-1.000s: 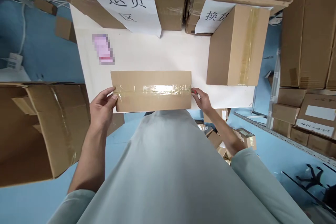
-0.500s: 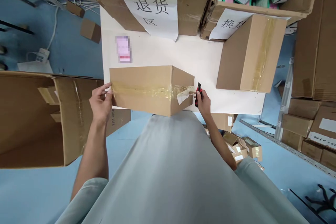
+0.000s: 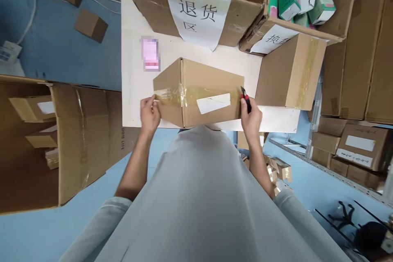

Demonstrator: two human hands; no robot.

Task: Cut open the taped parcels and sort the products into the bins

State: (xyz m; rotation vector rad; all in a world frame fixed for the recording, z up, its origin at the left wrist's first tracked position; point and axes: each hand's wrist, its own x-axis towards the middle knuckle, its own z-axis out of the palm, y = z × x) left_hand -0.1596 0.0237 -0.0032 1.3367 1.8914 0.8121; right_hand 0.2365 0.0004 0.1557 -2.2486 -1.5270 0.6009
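Observation:
A taped cardboard box (image 3: 202, 77) lies on the white table (image 3: 135, 90) near its front edge, turned so one corner faces me. A white label sits over the clear tape on its near side. My left hand (image 3: 149, 111) grips the box's left end, fingers curled round the taped edge. My right hand (image 3: 251, 115) is closed on a red and black utility knife (image 3: 245, 97), whose tip touches the box's right corner at the tape line.
A second sealed box (image 3: 291, 71) stands right of the first. Two open cartons with paper signs (image 3: 199, 12) line the table's back, holding books and green packs. A large open carton (image 3: 46, 139) stands at my left. Stacked boxes fill shelving on the right.
The box has been rotated on the table so its short labelled end faces me. My left hand shifted round its left end; my right hand brought the knife to the right corner.

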